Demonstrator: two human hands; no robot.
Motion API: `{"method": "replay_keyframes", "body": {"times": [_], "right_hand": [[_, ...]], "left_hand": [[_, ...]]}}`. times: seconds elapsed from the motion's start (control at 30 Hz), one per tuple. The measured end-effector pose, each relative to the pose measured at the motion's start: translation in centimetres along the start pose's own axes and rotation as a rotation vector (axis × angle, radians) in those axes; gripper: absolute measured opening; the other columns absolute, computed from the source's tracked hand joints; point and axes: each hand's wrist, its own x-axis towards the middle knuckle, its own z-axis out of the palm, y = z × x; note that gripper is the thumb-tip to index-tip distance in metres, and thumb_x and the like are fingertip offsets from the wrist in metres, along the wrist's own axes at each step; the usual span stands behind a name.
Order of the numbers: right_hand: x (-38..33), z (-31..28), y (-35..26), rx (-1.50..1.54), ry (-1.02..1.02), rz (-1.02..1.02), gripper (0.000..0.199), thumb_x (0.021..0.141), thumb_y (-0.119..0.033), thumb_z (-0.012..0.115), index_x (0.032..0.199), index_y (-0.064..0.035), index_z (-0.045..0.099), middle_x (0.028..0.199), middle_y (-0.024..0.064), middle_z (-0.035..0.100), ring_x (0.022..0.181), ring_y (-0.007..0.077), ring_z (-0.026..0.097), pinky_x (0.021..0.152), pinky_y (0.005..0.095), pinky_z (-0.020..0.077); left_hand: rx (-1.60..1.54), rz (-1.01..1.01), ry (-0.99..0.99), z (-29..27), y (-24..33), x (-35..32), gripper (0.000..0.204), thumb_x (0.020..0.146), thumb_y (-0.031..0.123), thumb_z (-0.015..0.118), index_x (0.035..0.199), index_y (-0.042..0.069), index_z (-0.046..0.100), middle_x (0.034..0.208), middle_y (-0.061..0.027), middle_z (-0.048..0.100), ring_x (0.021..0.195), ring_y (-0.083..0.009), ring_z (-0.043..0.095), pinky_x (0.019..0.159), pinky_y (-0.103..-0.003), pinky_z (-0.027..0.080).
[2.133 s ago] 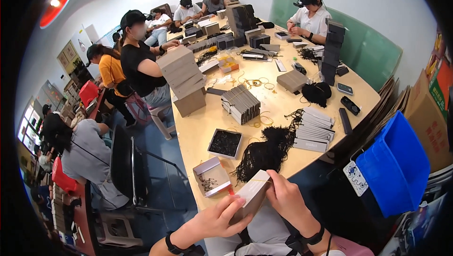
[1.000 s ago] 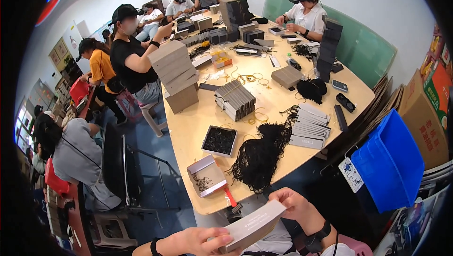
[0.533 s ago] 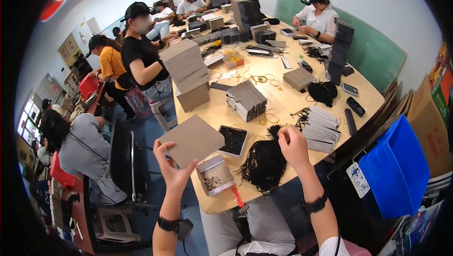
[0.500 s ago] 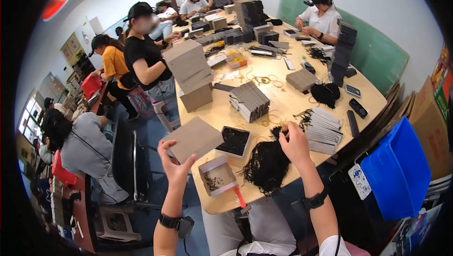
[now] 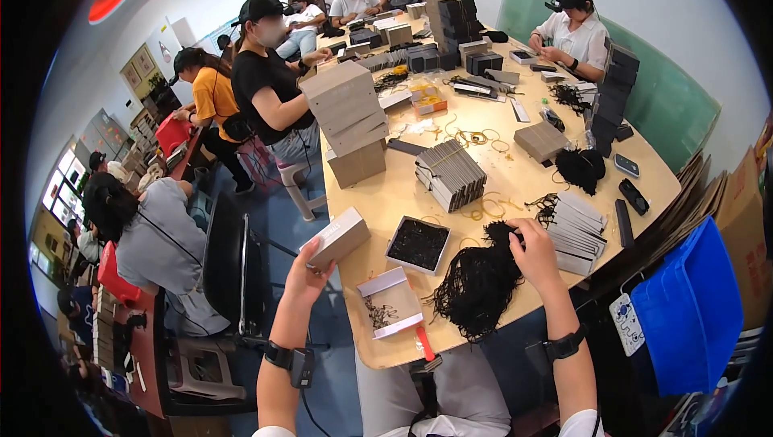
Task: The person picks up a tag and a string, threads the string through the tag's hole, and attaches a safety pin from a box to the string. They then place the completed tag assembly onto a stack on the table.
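Note:
My left hand (image 5: 303,278) grips a grey block (image 5: 340,239), either a box or a stack of cards, tilted above the table's near left edge. My right hand (image 5: 533,252) has its fingertips closed at the gathered top of a bundle of black cords (image 5: 477,288). The cords spread loosely across the table toward me. Between my hands sit a shallow box of small black pieces (image 5: 419,245) and an open white-rimmed box (image 5: 390,305) with a few dark bits. A red-handled tool (image 5: 425,344) lies at the near edge.
Grey boxes (image 5: 345,107) are piled at the table's left edge. A banded row of grey cards (image 5: 451,175) stands mid-table. Fanned-out tags (image 5: 576,232) lie right of my hand, and a blue bin (image 5: 684,304) is beside the table. Several people work around.
The grey block in my left hand has turned from its broad face to its narrower side. My right hand stays at the top of the black cords. The whole view has shifted slightly.

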Motion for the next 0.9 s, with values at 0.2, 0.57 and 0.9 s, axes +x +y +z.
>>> {"method": "replay_keyframes", "body": {"times": [0.2,0.57,0.9], "right_hand": [[-1.0,-1.5,1.1,0.078,-0.085,-0.022,0.015,0.082,-0.003,0.058,0.097,-0.0027,0.062,0.093,0.0125,0.063,0.080,0.0291,0.062,0.071,0.0358,0.0503],[-2.8,-7.7,5.7,0.091,0.031,0.100,0.011,0.085,0.001,0.056,0.093,-0.0007,0.064,0.088,0.0114,0.064,0.072,0.0228,0.063,0.060,0.0298,0.0504],[-6.7,-15.9,19.1,-0.245,0.447,0.390,0.012,0.080,0.000,0.056,0.088,0.0009,0.064,0.084,0.0166,0.066,0.078,0.0293,0.066,0.071,0.0356,0.0519]], "left_hand": [[0.360,-0.161,-0.299,-0.4,4.0,2.1,0.053,0.080,0.044,0.071,0.120,0.012,0.055,0.112,-0.0035,0.056,0.099,-0.0204,0.055,0.086,-0.034,0.048],[0.605,-0.056,-0.201,3.0,3.1,6.6,0.078,0.078,0.072,0.056,0.129,0.014,0.048,0.125,-0.0060,0.051,0.109,-0.0347,0.053,0.090,-0.047,0.045],[0.571,0.111,-0.124,4.3,1.8,8.1,0.075,0.083,0.070,0.050,0.127,0.009,0.050,0.121,-0.0079,0.055,0.116,-0.0214,0.050,0.083,-0.046,0.046]]}}
